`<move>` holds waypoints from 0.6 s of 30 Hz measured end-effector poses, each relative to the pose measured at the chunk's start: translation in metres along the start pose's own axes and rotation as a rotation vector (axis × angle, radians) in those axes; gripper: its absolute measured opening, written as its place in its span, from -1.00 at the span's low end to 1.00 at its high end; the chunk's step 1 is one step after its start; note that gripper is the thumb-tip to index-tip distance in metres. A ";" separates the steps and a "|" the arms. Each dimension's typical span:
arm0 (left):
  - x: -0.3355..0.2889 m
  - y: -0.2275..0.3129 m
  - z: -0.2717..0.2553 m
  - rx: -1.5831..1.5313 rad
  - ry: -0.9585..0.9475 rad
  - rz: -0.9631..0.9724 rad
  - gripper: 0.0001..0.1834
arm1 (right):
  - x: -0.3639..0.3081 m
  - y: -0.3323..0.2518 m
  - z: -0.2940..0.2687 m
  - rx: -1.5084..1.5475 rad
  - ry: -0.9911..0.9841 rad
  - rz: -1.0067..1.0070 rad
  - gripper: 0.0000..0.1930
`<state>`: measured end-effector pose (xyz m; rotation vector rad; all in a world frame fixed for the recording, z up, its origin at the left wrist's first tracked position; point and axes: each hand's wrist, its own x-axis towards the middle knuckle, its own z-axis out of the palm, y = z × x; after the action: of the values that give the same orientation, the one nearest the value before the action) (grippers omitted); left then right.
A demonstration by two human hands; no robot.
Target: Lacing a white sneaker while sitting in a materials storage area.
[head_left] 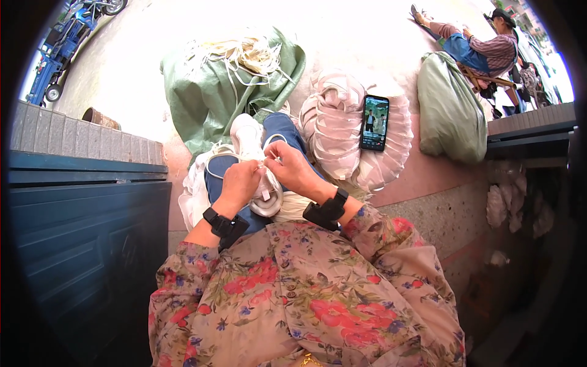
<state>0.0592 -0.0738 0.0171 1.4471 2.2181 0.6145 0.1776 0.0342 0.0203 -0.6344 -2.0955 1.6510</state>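
Observation:
A white shoe [246, 134] lies on my lap over blue trousers, its toe end and heel end both showing between my hands. My left hand [241, 182] is closed in a pinch at the shoe's middle, on a white shoelace [210, 168] that loops out to the left. Close beside it, my right hand [295, 169] pinches too, fingertips almost meeting the left ones over the lace holes. Another loop of lace arches above the right fingers. The exact bit of lace between the fingertips is partly hidden. Each wrist wears a black band with a box on it.
Ahead stands a green sack [202, 101] topped with a heap of cream laces [254, 54]. Stacked pale shoes [333, 128] lie to its right, a phone [374, 122] resting on them. Another sack [449, 110] and a seated person [489, 52] are farther right. Blue door [92, 244] at left.

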 end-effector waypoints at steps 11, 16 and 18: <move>-0.039 -0.006 -0.002 -0.069 0.274 0.154 -0.92 | -0.007 0.032 0.001 -0.130 -0.100 0.127 -0.71; -0.041 -0.010 -0.002 -0.184 0.271 0.089 -0.93 | -0.021 0.038 0.011 0.116 -0.085 0.201 -0.76; -0.042 -0.012 0.000 -0.223 0.270 0.065 -0.93 | -0.024 0.038 0.010 0.124 -0.139 0.329 -0.78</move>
<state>0.0658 -0.1174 0.0149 1.3932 2.2183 1.0987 0.1960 0.0203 -0.0196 -0.8841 -2.0453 2.0397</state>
